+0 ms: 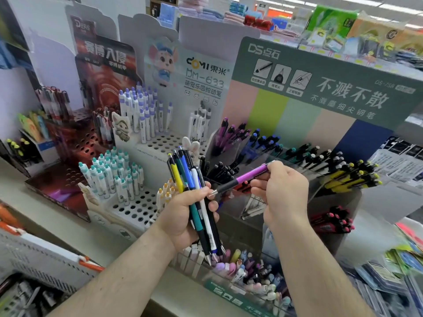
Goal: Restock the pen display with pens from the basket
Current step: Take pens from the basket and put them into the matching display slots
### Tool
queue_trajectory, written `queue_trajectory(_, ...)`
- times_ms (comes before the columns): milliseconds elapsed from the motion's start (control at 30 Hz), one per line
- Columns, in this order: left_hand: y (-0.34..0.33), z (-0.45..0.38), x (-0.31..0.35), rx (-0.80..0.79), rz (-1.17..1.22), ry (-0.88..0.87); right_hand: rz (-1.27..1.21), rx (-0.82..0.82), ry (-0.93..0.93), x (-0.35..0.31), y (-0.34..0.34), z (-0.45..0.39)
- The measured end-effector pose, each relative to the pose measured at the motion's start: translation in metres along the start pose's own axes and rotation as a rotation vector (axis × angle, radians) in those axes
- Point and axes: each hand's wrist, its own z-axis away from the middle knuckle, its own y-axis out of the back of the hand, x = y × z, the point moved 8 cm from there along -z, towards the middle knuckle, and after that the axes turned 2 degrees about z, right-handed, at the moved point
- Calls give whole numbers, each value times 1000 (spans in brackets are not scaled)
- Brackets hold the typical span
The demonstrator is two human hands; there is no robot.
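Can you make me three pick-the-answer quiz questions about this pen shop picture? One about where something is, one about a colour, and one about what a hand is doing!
1. Where do the purple pens stand in the clear display?
A. far left section
B. far right section
C. the shelf below

2. What colour is the single pen in the right hand?
A. yellow
B. purple
C. white

3. What is the left hand doing?
A. resting flat on the shelf
B. gripping a bundle of pens
C. hanging with nothing in it

Answers: 1 A, they fill the leftmost section; 2 B, its barrel is purple with a black grip; 3 B, its fingers wrap round several pens.
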Motion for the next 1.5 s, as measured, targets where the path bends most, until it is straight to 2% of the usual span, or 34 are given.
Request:
queue_trajectory(200,-16,-7,9,-85,86,-114,-242,75,-99,19,7,4)
queue_trajectory(333,-22,-13,19,-123,141,-190,-303,111,-92,22,8,6)
queue_trajectory(467,-32,-18,26,-210,201,-182,-354,113,-79,13,7,3)
queue_trajectory(533,-34,-21,28,-215,193,-171,-370,134,-10,-5,9,1)
queue_trajectory(600,-32,-23,30,-178,152,-168,-354,201,202,-39,17,-3)
queue_trajectory(733,-28,-24,31,-159,86,-157,-122,297,721,-106,17,-12)
queue_trajectory(867,-25,-24,29,-169,22,-102,267,304,922,-128,-14,-29)
queue_trajectory(967,-25,-22,30,-198,-46,-79,519,190,907,-127,-48,-41)
queue_trajectory(1133,-23,-17,31,-234,-121,-52,894,14,728,-109,-88,-60)
queue_trajectory(1233,-22,-15,30,-238,-139,-38,1036,-101,605,-97,-100,-69)
queue_trajectory(1367,-19,-15,30,-230,-143,-35,1099,-176,554,-96,-106,-75)
queue_trajectory(1433,-18,-15,29,-226,-143,-34,1058,-108,636,-102,-100,-66)
queue_trajectory(1500,-18,-14,27,-236,-138,-23,913,-34,739,-107,-90,-44)
